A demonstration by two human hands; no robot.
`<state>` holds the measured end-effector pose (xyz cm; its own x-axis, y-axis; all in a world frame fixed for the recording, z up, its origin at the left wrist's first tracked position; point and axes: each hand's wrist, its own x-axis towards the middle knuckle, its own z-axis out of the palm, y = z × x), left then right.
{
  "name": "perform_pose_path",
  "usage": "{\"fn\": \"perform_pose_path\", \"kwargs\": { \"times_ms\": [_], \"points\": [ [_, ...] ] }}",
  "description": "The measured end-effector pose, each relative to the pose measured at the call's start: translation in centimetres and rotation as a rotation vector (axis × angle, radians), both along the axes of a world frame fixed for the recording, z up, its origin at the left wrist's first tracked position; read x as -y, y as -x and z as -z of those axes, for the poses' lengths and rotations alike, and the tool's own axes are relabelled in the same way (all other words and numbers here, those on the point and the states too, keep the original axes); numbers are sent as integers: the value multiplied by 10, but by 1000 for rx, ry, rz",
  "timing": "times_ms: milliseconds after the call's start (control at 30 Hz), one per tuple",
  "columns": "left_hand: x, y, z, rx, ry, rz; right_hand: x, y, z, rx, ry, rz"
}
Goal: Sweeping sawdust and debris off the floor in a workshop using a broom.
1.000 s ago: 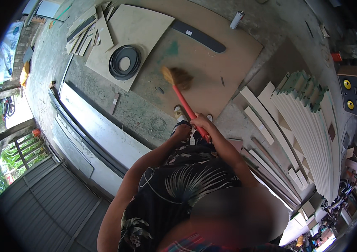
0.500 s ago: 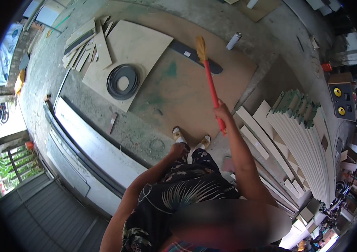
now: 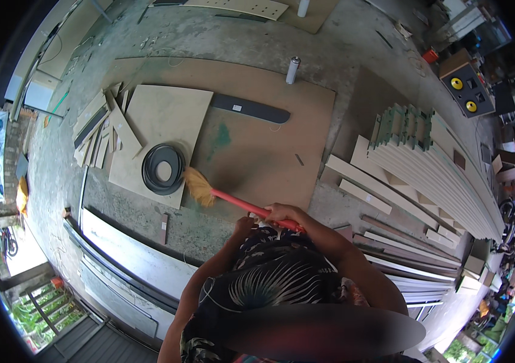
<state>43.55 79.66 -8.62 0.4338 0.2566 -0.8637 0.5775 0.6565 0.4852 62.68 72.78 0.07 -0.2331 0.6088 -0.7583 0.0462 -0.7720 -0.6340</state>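
My right hand [image 3: 286, 213] is wrapped round the red handle of a broom [image 3: 233, 200] in front of my body. The broom points to the left, and its yellow straw head is beside the coil of dark edging strip [image 3: 148, 170], over the edge of a pale board [image 3: 167, 112]. My left hand [image 3: 245, 226] is curled close to the handle, just left of my right hand. Its fingers are closed; what they hold, if anything, is hidden.
A brown sheet [image 3: 257, 158] covers the floor ahead, with a dark narrow panel [image 3: 251, 109] and a spray can [image 3: 293, 70] on it. Board offcuts [image 3: 123, 130] lie at the left. Stacked panels [image 3: 433, 172] and long strips stand at the right; a long metallic panel [image 3: 130, 248] lies lower left.
My right hand has drawn back toward my body, and the broom has swung from pointing ahead to pointing left. My left hand now sits near the handle. The view has shifted too.
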Motion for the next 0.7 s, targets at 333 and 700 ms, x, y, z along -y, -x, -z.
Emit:
{"fn": "perform_pose_path", "kwargs": {
  "times_ms": [333, 700],
  "points": [
    [-12, 8, 43, 535, -1078, 850, 92, -96, -82, 313, -59, 600],
    [-31, -43, 78, 576, -854, 576, 105, -287, -10, 524, 68, 978]
  ]
}}
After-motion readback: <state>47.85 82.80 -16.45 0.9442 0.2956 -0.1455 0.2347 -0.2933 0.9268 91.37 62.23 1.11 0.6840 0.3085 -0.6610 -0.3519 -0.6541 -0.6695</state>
